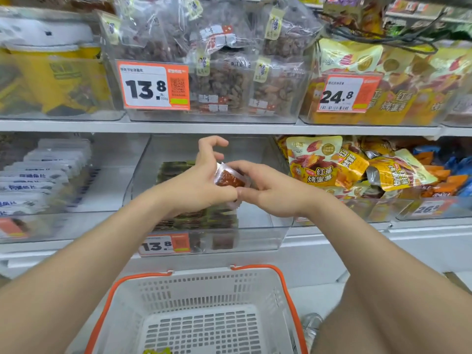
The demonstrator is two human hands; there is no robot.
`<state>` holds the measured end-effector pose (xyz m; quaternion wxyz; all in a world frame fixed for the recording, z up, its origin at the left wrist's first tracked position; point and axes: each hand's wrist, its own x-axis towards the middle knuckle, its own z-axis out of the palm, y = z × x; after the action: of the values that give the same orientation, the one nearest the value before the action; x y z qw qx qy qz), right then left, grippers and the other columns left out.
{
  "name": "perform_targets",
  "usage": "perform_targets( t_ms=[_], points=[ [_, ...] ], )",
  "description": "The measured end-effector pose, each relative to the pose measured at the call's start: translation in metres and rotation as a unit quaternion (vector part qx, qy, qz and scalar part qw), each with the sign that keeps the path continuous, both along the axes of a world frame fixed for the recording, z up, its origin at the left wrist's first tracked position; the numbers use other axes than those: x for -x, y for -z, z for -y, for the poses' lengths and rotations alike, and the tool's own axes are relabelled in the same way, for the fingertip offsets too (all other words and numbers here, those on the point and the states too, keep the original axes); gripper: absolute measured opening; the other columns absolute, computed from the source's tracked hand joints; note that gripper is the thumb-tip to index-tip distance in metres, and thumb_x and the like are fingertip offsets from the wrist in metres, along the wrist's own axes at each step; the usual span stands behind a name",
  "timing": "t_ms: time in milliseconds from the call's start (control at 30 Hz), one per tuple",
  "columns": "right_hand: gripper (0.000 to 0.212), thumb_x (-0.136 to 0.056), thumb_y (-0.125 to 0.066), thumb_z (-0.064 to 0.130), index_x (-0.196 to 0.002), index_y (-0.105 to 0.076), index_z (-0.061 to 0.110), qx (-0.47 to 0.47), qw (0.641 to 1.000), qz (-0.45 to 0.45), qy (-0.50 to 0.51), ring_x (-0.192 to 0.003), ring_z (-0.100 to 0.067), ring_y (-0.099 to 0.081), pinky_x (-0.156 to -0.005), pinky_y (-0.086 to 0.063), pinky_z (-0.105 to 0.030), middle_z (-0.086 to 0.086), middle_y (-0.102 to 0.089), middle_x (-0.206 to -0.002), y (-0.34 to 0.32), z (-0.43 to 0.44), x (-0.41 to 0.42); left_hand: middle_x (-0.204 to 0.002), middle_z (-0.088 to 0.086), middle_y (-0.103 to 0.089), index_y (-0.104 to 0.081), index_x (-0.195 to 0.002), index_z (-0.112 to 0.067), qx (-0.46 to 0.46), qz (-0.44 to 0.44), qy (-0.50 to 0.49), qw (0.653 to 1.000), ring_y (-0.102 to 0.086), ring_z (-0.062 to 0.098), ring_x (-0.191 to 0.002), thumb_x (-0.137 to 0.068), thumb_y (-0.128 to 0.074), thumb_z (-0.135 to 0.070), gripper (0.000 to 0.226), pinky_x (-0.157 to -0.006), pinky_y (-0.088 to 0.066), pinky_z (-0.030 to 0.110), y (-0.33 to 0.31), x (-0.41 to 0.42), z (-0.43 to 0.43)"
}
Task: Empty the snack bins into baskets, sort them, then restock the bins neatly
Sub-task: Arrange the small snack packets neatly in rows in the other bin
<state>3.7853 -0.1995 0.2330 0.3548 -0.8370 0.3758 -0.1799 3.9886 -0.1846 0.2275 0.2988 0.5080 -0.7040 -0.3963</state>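
Fingers of the left hand and right hand pinch one red snack packet together above the clear bin, probably squaring it for the neat stack below.

Bright, even shop light comes from overhead, leaving barely a shadow beneath the left hand and right hand. The packet between them looks sharpest. White packs far left of the hands smear into blur, a pale sheen films the clear bin below them, and the corners stretch.
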Motion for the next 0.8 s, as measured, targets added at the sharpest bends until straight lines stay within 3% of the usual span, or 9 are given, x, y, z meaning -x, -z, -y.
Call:
perform_targets(
  t_ms=[67, 167, 233, 300, 367, 467, 533, 600, 800],
  points=[
    [0.042, -0.105, -0.060, 0.017, -0.144, -0.046, 0.020, 0.012, 1.000, -0.006, 0.020, -0.114, -0.013, -0.066, -0.102, -0.054, -0.043, 0.003, -0.065, -0.127, 0.004, 0.007, 0.000, -0.135, -0.004, -0.038, -0.019, -0.131, -0.047, 0.009, -0.013, -0.018, 1.000, -0.058, 0.013, -0.117, -0.071, -0.077, -0.033, 0.085, -0.089, -0.051, 0.026, 0.003, 0.001, 0.010],
    [0.045, -0.106, -0.056, 0.017, -0.147, -0.037, 0.019, 0.026, 0.996, -0.044, 0.067, -0.118, -0.017, -0.061, -0.103, -0.050, -0.035, -0.003, -0.060, -0.134, 0.013, 0.015, -0.002, -0.133, 0.003, -0.044, -0.019, -0.136, -0.039, 0.013, -0.016, -0.040, 0.999, -0.066, 0.015, -0.100, -0.084, -0.078, -0.019, 0.081, -0.083, -0.057, 0.026, 0.015, 0.002, 0.024],
    [0.057, -0.105, -0.053, 0.014, -0.156, -0.027, 0.014, 0.075, 0.984, -0.106, 0.123, -0.132, -0.027, -0.050, -0.107, -0.039, -0.032, -0.014, -0.047, -0.148, 0.018, 0.024, -0.004, -0.146, 0.005, -0.037, -0.016, -0.144, -0.044, 0.014, 0.063, -0.035, 0.997, -0.057, 0.020, -0.124, -0.087, -0.077, -0.033, 0.084, -0.102, -0.051, 0.034, 0.030, -0.001, 0.034],
    [0.060, -0.101, -0.055, 0.011, -0.154, -0.027, 0.007, 0.111, 0.965, -0.144, 0.190, -0.133, -0.036, -0.046, -0.102, -0.036, -0.034, -0.020, -0.041, -0.146, 0.022, 0.036, -0.007, -0.159, 0.005, -0.023, -0.011, -0.158, -0.032, 0.019, 0.186, -0.010, 0.982, -0.031, 0.025, -0.149, -0.094, -0.067, -0.043, 0.085, -0.118, -0.033, 0.038, 0.044, -0.002, 0.044],
    [0.047, -0.095, -0.059, 0.010, -0.139, -0.042, 0.003, 0.124, 0.949, -0.156, 0.244, -0.123, -0.040, -0.052, -0.091, -0.038, -0.033, -0.022, -0.048, -0.135, 0.024, 0.050, -0.010, -0.167, 0.010, -0.014, -0.015, -0.163, -0.016, 0.040, 0.281, 0.004, 0.959, -0.014, 0.031, -0.157, -0.102, -0.052, -0.042, 0.076, -0.126, -0.021, 0.042, 0.057, 0.002, 0.058],
    [0.028, -0.091, -0.064, 0.013, -0.116, -0.053, 0.005, 0.132, 0.932, -0.214, 0.262, -0.114, -0.041, -0.058, -0.086, -0.045, -0.036, -0.024, -0.056, -0.125, 0.024, 0.074, -0.018, -0.174, 0.011, -0.001, -0.018, -0.164, -0.018, 0.081, 0.377, 0.009, 0.922, -0.003, 0.034, -0.160, -0.107, -0.034, -0.054, 0.070, -0.129, -0.010, 0.054, 0.071, 0.004, 0.084],
    [0.028, -0.091, -0.066, 0.013, -0.116, -0.057, 0.005, 0.125, 0.918, -0.264, 0.267, -0.115, -0.042, -0.059, -0.091, -0.051, -0.040, -0.024, -0.057, -0.126, 0.033, 0.090, -0.023, -0.175, 0.003, 0.005, -0.010, -0.166, -0.029, 0.065, 0.419, 0.007, 0.906, 0.004, 0.031, -0.161, -0.104, -0.024, -0.067, 0.074, -0.127, -0.004, 0.058, 0.081, 0.000, 0.101],
    [0.042, -0.093, -0.066, 0.012, -0.132, -0.053, 0.000, 0.121, 0.906, -0.297, 0.276, -0.123, -0.040, -0.058, -0.098, -0.051, -0.042, -0.024, -0.055, -0.133, 0.050, 0.106, -0.029, -0.174, -0.002, 0.012, 0.001, -0.166, -0.037, 0.034, 0.443, 0.006, 0.896, 0.011, 0.028, -0.160, -0.100, -0.015, -0.076, 0.078, -0.127, 0.001, 0.061, 0.094, -0.008, 0.111],
    [0.058, -0.094, -0.066, 0.006, -0.146, -0.040, 0.001, 0.086, 0.892, -0.308, 0.319, -0.128, -0.037, -0.056, -0.098, -0.051, -0.040, -0.022, -0.052, -0.141, 0.096, 0.153, -0.047, -0.173, -0.005, 0.017, 0.008, -0.164, -0.039, 0.056, 0.443, -0.008, 0.895, 0.015, 0.024, -0.160, -0.096, -0.008, -0.079, 0.081, -0.127, 0.002, 0.060, 0.116, -0.015, 0.120]
  ],
)
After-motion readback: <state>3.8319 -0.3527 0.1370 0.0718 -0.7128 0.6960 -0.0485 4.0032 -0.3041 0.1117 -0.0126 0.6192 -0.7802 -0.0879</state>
